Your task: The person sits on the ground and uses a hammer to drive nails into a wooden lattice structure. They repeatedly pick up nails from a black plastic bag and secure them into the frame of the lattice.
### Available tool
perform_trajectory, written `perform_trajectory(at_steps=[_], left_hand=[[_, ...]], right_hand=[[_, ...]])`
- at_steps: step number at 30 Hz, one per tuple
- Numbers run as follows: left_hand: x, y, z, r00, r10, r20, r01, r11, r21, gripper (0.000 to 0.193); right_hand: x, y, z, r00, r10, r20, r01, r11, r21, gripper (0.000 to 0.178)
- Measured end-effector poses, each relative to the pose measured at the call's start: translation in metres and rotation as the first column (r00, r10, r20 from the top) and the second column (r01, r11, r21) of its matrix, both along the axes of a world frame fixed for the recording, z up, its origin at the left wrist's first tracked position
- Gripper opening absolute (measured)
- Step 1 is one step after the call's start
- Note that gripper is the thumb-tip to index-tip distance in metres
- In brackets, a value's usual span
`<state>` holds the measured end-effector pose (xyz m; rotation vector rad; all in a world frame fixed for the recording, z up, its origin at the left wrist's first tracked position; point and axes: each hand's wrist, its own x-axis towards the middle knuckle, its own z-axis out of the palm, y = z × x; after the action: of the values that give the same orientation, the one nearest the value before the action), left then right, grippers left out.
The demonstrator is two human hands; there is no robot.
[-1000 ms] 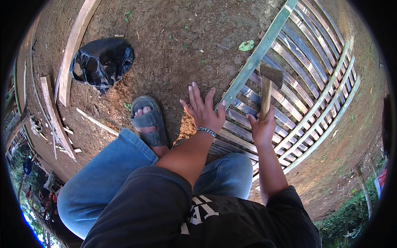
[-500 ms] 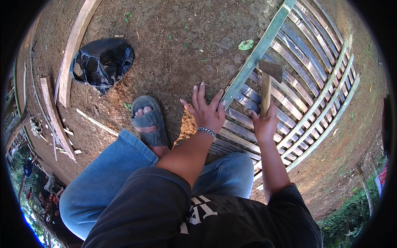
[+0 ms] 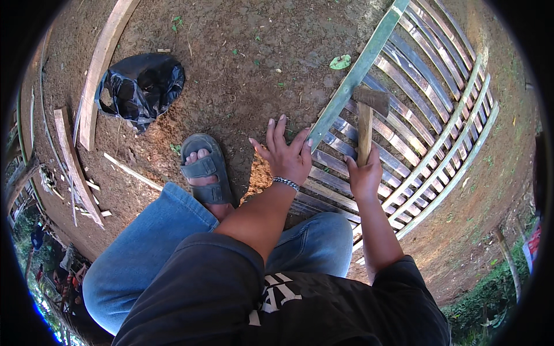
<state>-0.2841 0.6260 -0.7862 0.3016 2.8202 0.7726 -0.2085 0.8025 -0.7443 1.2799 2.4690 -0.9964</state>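
Note:
My right hand (image 3: 366,176) is wrapped round the wooden handle of a hammer (image 3: 365,130). The hammer's dark, broad head hangs over a panel of spaced bamboo slats (image 3: 404,144), close to a green bamboo strip (image 3: 355,78) that runs along the panel's left edge. At the near end of that strip is my left hand (image 3: 288,158), back upward, with its fingers spread. Its thumb and forefinger touch the strip's end, their tips a little apart; anything small between them is too fine to make out. A chain bracelet circles the left wrist.
A crumpled black plastic bag (image 3: 141,86) lies on the bare soil at the left. Beyond it are a long wooden plank (image 3: 103,69) and a shorter board (image 3: 77,164). A thin light stick (image 3: 133,172) lies near my sandalled foot (image 3: 206,167). A green leaf (image 3: 340,61) rests near the strip.
The hammer has shifted very slightly left and down with my right hand. The whole view has moved a little; my left hand stays at the strip's end.

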Motion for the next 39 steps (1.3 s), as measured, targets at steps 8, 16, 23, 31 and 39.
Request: perform_trajectory(at_steps=[8, 16, 23, 31, 39], left_hand=[[0.001, 0.001, -0.001, 1.000, 0.001, -0.002, -0.001, 1.000, -0.007, 0.021], [0.001, 0.000, 0.000, 1.000, 0.000, 0.014, 0.001, 1.000, -0.010, 0.019], [-0.001, 0.001, 0.001, 1.000, 0.002, -0.002, -0.002, 1.000, 0.016, 0.018], [0.000, 0.001, 0.000, 1.000, 0.004, 0.000, -0.004, 1.000, 0.025, 0.016], [0.001, 0.000, 0.000, 1.000, 0.011, 0.003, -0.011, 0.999, 0.034, 0.015]], right_hand=[[0.002, 0.001, -0.001, 0.999, 0.035, -0.021, -0.034, 0.999, 0.030, 0.063], [0.049, -0.013, 0.024, 0.977, 0.082, -0.198, -0.119, 0.976, -0.184, 0.036], [0.055, -0.009, 0.028, 0.917, 0.377, -0.127, -0.387, 0.920, -0.059, 0.035], [0.053, -0.004, 0.038, 0.859, 0.352, -0.372, -0.412, 0.907, -0.092, 0.039], [0.051, 0.008, 0.045, 0.813, 0.384, -0.437, -0.452, 0.890, -0.059, 0.038]])
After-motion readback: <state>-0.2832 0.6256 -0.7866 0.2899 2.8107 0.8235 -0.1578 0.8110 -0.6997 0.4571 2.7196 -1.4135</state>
